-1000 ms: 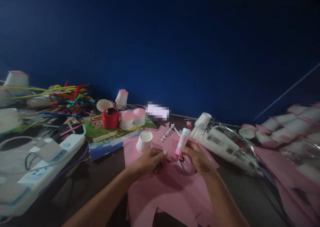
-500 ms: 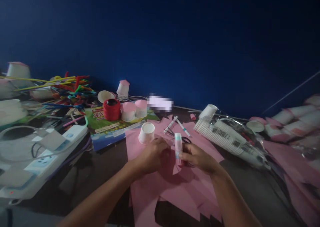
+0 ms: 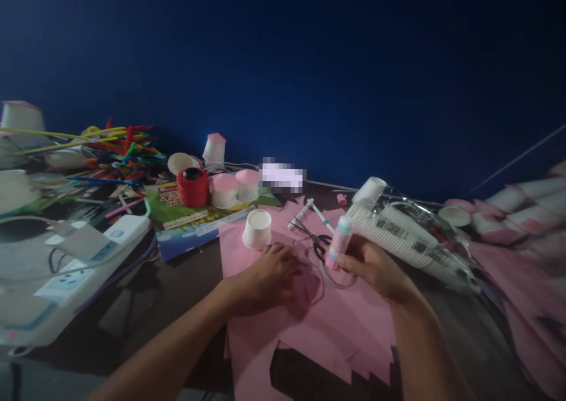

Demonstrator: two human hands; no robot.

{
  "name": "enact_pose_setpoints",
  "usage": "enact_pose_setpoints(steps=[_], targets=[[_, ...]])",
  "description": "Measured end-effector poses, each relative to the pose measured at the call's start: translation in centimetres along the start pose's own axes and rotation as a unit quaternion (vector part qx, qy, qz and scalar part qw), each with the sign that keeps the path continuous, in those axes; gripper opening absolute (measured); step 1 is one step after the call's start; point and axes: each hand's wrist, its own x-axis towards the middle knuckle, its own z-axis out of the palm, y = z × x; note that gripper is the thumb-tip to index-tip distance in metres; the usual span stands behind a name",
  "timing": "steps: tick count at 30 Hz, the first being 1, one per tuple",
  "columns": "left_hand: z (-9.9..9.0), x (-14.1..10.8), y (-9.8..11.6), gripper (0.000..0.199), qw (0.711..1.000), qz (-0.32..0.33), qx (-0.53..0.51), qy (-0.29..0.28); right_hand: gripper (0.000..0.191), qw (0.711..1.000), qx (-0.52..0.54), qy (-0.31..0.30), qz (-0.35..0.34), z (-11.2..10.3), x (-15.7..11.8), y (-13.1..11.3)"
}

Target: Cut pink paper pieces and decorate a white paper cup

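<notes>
In my right hand is a pink glue stick with a teal band, held upright with a slight tilt. Fingers and thumb close round it from the right. Black-handled scissors lie just behind and left of the glue stick. My left hand rests palm down on the pink paper, its fingers loosely bent and spread over a pink piece; the fingertips are partly in shadow. A white paper cup stands upside down just behind the left hand.
White markers lie behind the scissors. Left are a red thread spool, pink-topped cups, pipe cleaners and a power strip. A bagged cup stack lies right, near more pink paper.
My right hand has moved right with the glue stick, uncovering more of the scissors. My left hand has flattened and lowered onto the paper. The view has shifted slightly.
</notes>
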Motion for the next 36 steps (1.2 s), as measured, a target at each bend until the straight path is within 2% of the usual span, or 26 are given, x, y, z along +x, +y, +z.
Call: enact_pose_setpoints(steps=[6, 9, 12, 14, 17, 20, 23, 26, 29, 36], targets=[[0.1, -0.1, -0.2, 0.047, 1.000, -0.006, 0.005, -0.009, 0.024, 0.995, 0.090, 0.006, -0.046, -0.2, 0.3, 1.5], [-0.2, 0.1, -0.2, 0.044, 1.000, -0.009, 0.010, -0.016, 0.033, 0.987, 0.143, 0.053, -0.050, 0.0, 0.5, 1.5], [-0.5, 0.2, 0.0, 0.043, 1.000, -0.011, 0.009, -0.028, 0.035, 0.957, 0.237, 0.139, -0.088, 0.1, 0.6, 0.9], [-0.8, 0.2, 0.1, 0.040, 1.000, -0.003, 0.004, -0.021, 0.026, 0.930, 0.297, 0.180, -0.118, 0.2, 0.7, 0.5], [-0.9, 0.2, 0.3, 0.036, 1.000, 0.016, -0.008, -0.007, 0.020, 0.909, 0.341, 0.195, -0.138, 0.6, 0.8, 0.3], [-0.8, 0.3, 0.3, 0.035, 1.000, 0.020, 0.004, -0.006, 0.028, 0.938, 0.292, 0.143, -0.118, 1.3, 0.8, 0.7], [-0.5, 0.4, 0.2, 0.036, 0.999, 0.019, 0.041, -0.020, 0.029, 0.984, 0.159, 0.009, -0.081, 1.7, 0.5, 1.0], [-0.2, 0.5, 0.0, 0.038, 0.997, 0.012, 0.063, -0.031, 0.027, 0.994, 0.028, -0.095, -0.046, 1.4, 0.2, 0.8], [-0.1, 0.4, -0.1, 0.040, 0.998, 0.002, 0.053, -0.023, 0.027, 0.994, -0.017, -0.106, -0.031, 0.9, 0.0, 0.4], [-0.4, 0.3, 0.1, 0.038, 1.000, 0.004, 0.014, -0.022, 0.027, 0.990, -0.046, -0.133, -0.017, 0.6, 0.1, 0.3]])
